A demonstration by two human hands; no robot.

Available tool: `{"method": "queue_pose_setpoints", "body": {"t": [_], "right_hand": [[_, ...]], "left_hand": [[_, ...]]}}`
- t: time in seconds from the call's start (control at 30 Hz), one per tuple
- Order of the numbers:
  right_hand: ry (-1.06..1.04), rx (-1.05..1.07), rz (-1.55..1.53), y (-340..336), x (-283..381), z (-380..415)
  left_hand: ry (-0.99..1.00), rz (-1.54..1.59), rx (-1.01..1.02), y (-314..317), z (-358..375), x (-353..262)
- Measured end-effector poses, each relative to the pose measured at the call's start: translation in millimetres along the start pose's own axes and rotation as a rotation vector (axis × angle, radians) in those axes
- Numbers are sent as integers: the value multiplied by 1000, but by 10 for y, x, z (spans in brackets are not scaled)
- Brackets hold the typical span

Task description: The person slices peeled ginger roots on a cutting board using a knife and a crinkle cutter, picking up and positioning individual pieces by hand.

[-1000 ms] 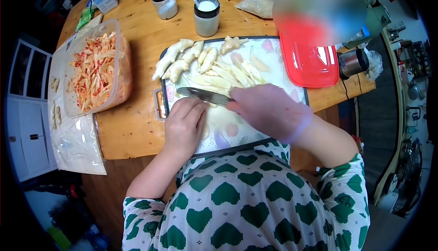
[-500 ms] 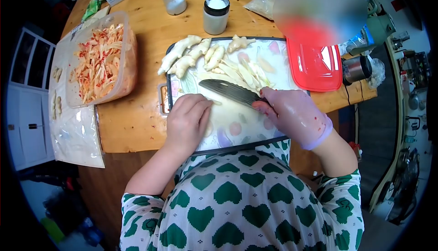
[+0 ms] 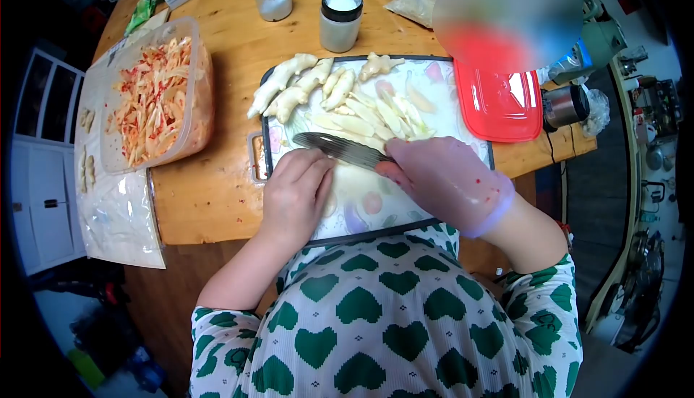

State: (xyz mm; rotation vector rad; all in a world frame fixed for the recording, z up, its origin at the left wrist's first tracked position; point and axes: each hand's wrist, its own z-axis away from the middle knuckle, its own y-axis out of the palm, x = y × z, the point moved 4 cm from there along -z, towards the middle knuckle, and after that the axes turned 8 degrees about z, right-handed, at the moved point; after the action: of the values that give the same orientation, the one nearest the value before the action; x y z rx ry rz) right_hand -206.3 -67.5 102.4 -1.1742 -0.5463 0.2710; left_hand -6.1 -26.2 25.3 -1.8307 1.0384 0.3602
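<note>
A cutting board (image 3: 405,203) with a dark rim lies on the table in front of me. My left hand (image 3: 295,192), bare, presses its curled fingers on the board's left part; the piece under them is mostly hidden. In a purple glove, my right hand (image 3: 452,181) is closed round the handle of a knife (image 3: 343,149), whose dark blade reaches left to my left fingertips. Behind the blade lie pale ginger slices (image 3: 372,114). Whole peeled ginger roots (image 3: 283,83) rest along the board's back left, and a smaller ginger piece (image 3: 377,67) is at the back edge.
A clear tub (image 3: 201,109) of red-seasoned shreds stands at the left on a plastic sheet (image 3: 123,217). Two jars (image 3: 338,33) (image 3: 273,0) are behind the board. A red lid (image 3: 502,109) lies at the right, near a metal container (image 3: 565,105).
My right hand has moved left with the knife, and the blade is now against my left fingertips. My left hand has stayed almost in place.
</note>
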Motion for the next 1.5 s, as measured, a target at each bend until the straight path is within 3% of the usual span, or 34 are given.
{"method": "queue_pose_setpoints", "body": {"t": [0.1, 0.3, 0.5, 0.6, 0.7, 1.07, 1.23, 1.5], "right_hand": [[-106, -142, -61, 157, 83, -195], [-66, -121, -56, 240, -61, -261], [243, 229, -222, -83, -220, 29], [92, -3, -65, -56, -193, 102], [11, -64, 41, -37, -63, 156], [-13, -45, 121, -11, 19, 139], [23, 15, 112, 36, 92, 76], [-18, -135, -4, 264, -32, -175]], "left_hand": [[14, -6, 1, 2, -10, -5], [25, 43, 44, -23, 4, 12], [52, 20, 74, -19, 67, 24], [78, -5, 77, -11, 83, 37], [89, -25, 100, -11, 101, 48], [85, -13, 186, -25, 121, 63], [56, 42, 133, -23, 95, 45], [68, 24, 142, -41, 97, 27]]}}
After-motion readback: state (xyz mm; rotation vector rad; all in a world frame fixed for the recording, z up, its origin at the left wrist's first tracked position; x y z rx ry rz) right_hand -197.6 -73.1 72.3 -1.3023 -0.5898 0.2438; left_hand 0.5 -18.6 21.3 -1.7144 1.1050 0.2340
